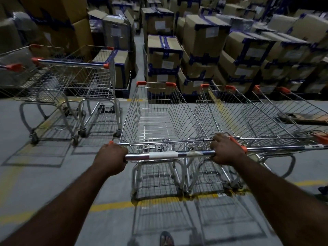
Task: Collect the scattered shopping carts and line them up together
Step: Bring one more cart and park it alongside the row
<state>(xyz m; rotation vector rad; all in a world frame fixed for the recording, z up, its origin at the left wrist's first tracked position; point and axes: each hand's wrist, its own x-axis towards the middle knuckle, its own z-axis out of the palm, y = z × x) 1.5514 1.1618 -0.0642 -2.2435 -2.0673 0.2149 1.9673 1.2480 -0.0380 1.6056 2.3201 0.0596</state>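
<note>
Straight ahead stands an empty wire shopping cart [156, 118] with orange corner caps. Its chrome handle bar [165, 155] carries a white tape wrap. My left hand [111, 158] is closed around the bar's left end, and my right hand [226, 150] grips its right end. A second cart [229, 110] stands side by side against it on the right, and a third cart [291, 112] follows further right. On the left, apart from these, two more carts [79, 82] stand close together, turned sideways.
Stacked cardboard boxes [200, 45] with blue tape fill the back, with a narrow aisle [139, 55] between the stacks. A yellow floor line [110, 206] crosses the grey concrete under the cart. Flattened cardboard [305, 118] lies at the right. My sandalled foot [166, 238] shows at the bottom.
</note>
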